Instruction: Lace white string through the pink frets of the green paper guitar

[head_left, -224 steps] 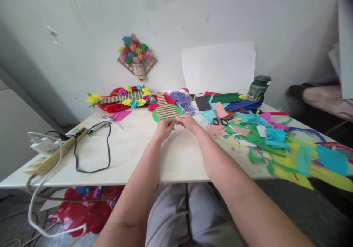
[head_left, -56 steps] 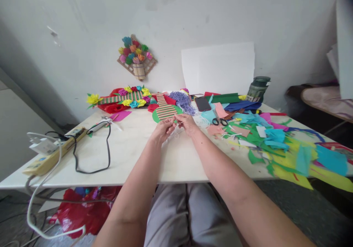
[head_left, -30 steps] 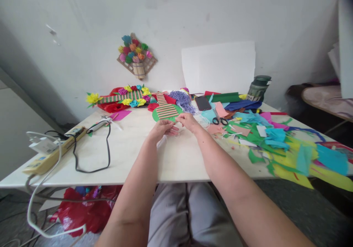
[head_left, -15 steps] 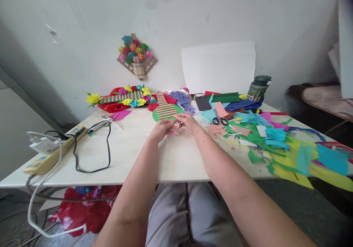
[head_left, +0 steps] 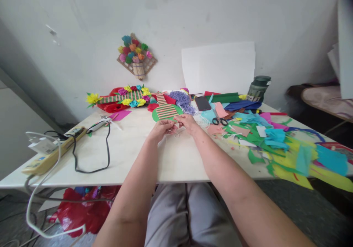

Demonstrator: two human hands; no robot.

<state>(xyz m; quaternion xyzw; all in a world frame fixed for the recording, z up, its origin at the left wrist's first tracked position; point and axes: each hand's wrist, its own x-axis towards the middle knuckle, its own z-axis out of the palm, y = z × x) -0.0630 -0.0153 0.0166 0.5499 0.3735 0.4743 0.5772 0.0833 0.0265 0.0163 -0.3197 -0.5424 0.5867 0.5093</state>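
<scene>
The left hand (head_left: pixel 161 129) is curling its fingers in a little more than a second ago, when they were fanning wider, while the right hand (head_left: pixel 188 122) is keeping its fingertips drawn together at the near edge of a green board (head_left: pixel 156 115); the handwork is therefore staying at that one spot. Whether either hand's fingers are grasping something is impossible to tell at this size, though white thread (head_left: pixel 177 135) is looping just below them. The board, bearing striped strips (head_left: pixel 167 111), is lying on the middle of the counter (head_left: pixel 132 147), just beyond the hands, with purple yarn (head_left: pixel 182 101) bunching behind it. Among containers, a stick-built vase (head_left: pixel 138 70) on the wall is holding paper flowers (head_left: pixel 133 50), a dark green jar (head_left: pixel 258 88) is standing at the counter's back right, its contents not showing, and a red bag (head_left: pixel 82 212) is slumping below the counter, blue and purple bits (head_left: pixel 96 192) showing at its top.
</scene>
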